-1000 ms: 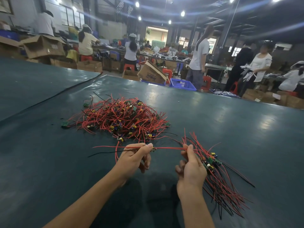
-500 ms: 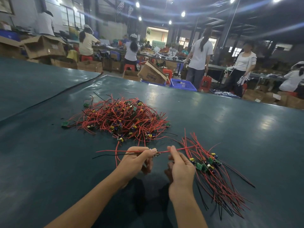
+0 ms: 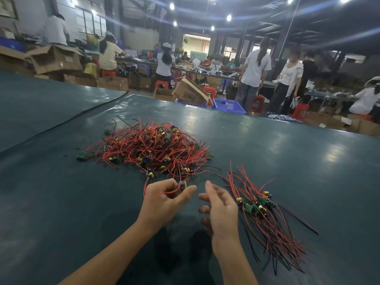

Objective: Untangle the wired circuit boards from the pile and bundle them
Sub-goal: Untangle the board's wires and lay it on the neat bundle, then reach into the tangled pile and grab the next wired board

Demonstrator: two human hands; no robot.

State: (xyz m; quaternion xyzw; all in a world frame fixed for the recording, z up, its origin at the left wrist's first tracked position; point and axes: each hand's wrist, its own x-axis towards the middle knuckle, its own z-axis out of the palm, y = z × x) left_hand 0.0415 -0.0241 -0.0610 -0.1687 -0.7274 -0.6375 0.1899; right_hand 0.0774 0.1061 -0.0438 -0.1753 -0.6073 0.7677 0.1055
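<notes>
Pinching a small wired circuit board (image 3: pixel 182 185) between thumb and curled fingers, the left hand (image 3: pixel 164 199) hovers just above the dark green counter (image 3: pixel 61 202), at the near edge of the tangled pile (image 3: pixel 152 147). A red wire (image 3: pixel 168 192) from that board loops across the palm, and another runs down the hand's left side. The right hand (image 3: pixel 223 208) is just beside it, apart from the board, with its fingers loosely spread and nothing in its grasp.

The pile of red and black leads with green boards and yellow parts lies in the middle of the counter, beyond both hands. One green board (image 3: pixel 80 155) sits at the pile's left fringe. To the right of the right hand lies the sorted bundle (image 3: pixel 265 219), its boards gathered near the middle and its wires fanning toward the near right.

Past the counter's far edge stand a blue crate (image 3: pixel 228 104) and a tipped cardboard box (image 3: pixel 190 93), with people at benches behind.
</notes>
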